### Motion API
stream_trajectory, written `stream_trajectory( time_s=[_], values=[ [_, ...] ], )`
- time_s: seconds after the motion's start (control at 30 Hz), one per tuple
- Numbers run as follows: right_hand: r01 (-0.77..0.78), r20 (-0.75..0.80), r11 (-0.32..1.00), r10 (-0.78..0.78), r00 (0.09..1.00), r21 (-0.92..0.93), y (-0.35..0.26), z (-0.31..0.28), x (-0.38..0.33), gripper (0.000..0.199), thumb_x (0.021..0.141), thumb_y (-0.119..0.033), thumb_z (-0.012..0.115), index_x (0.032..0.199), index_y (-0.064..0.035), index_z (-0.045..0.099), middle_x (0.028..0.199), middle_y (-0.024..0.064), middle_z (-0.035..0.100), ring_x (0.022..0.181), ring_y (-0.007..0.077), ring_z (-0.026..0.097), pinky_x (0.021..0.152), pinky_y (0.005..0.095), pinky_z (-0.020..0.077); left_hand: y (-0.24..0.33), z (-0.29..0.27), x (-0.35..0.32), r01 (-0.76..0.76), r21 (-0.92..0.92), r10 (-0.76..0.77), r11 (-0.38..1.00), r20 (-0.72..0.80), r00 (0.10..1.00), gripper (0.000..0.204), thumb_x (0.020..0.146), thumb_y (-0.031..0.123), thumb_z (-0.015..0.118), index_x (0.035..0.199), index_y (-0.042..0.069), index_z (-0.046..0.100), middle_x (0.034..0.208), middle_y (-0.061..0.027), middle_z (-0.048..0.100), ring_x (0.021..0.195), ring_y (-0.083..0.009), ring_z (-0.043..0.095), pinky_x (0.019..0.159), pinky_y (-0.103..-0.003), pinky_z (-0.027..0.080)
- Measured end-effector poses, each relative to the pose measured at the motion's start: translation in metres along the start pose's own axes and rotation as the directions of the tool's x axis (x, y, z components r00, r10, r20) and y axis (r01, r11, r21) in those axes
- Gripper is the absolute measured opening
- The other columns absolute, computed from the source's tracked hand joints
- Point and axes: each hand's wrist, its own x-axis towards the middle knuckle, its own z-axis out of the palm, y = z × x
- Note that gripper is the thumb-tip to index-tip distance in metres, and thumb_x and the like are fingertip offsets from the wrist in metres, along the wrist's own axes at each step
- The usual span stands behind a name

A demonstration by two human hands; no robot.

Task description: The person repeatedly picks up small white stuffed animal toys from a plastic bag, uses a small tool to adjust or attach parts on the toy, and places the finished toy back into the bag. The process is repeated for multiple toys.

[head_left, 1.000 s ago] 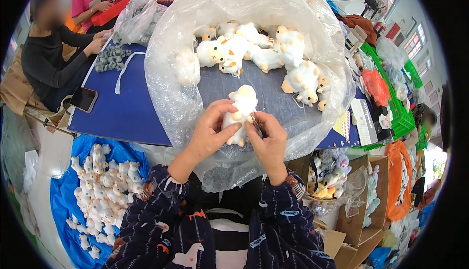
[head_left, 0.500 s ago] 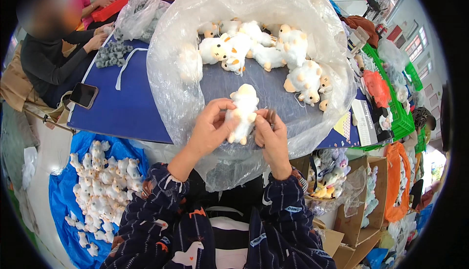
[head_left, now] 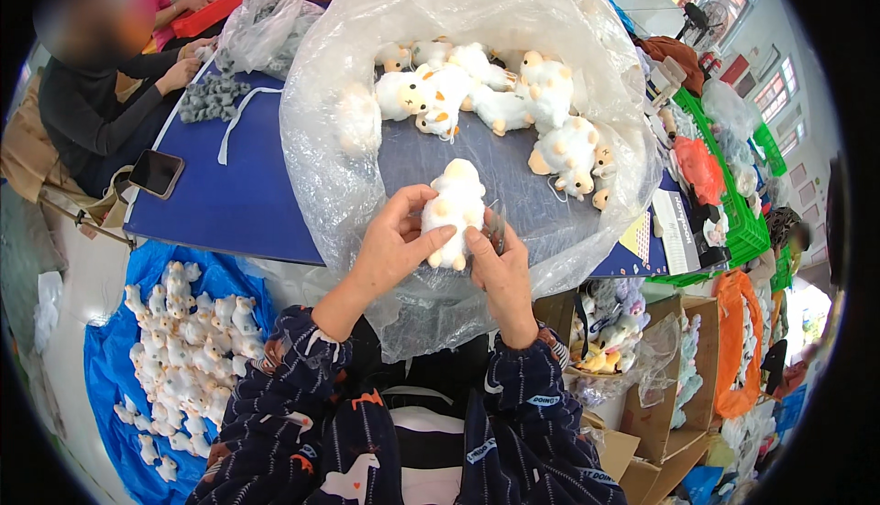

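Head view: fluffy white plush toy (head_left: 453,207) between both hands, over crinkly plastic.

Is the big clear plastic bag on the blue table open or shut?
Open. The plastic bag has its mouth spread wide toward the person, and the plush sheep lie exposed inside.

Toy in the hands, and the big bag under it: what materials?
Toy: looks like soft white plush, fuzzy matte pile, tan feet; the left hand and right hand hold it. Bag: likely thin clear plastic film, glossy, crinkled, see-through to the blue table.
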Motion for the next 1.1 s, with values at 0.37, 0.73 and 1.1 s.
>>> stream_trajectory(
  time_s=[0.37,0.73,1.1],
  values=[
    [0.061,0.014,0.998,-0.06,0.998,-0.035,-0.001,0.005,-0.002,0.05,0.082,-0.013,0.066,0.123,0.0067,0.046,0.099,0.0069,0.061,0.082,0.009,0.058,0.068,0.0212,0.0469,-0.004,-0.005,-0.003,0.01,0.041,-0.012,0.999,0.036,0.999,0.041,0.079,0.006,0.064,0.113,0.003,0.042,0.109,-0.0131,0.054,0.09,-0.0166,0.059,0.073,-0.027,0.05],
    [0.219,0.185,0.965,-0.191,0.964,-0.145,0.006,-0.002,-0.004,0.051,0.076,-0.003,0.062,0.125,0.0017,0.048,0.103,0.0007,0.057,0.076,0.0015,0.045,0.064,0.0175,0.0394,0.0,-0.016,-0.012,0.003,0.179,-0.022,0.984,0.104,0.994,0.061,0.071,0.01,0.071,0.125,0.0,0.042,0.112,-0.0096,0.057,0.105,-0.0189,0.056,0.089,-0.031,0.045],
    [0.293,-0.077,0.356,-0.74,0.668,-0.887,-0.037,-0.085,0.053,0.033,0.079,-0.012,0.066,0.108,-0.0013,0.056,0.094,0.0139,0.061,0.083,0.0258,0.06,0.068,0.0328,0.0484,0.081,-0.141,-0.081,-0.339,-0.873,0.657,0.351,-0.028,0.753,0.084,0.064,0.016,0.079,0.135,0.014,0.033,0.136,-0.0087,0.034,0.119,-0.0301,0.036,0.093,-0.05,0.036]
  ],
)
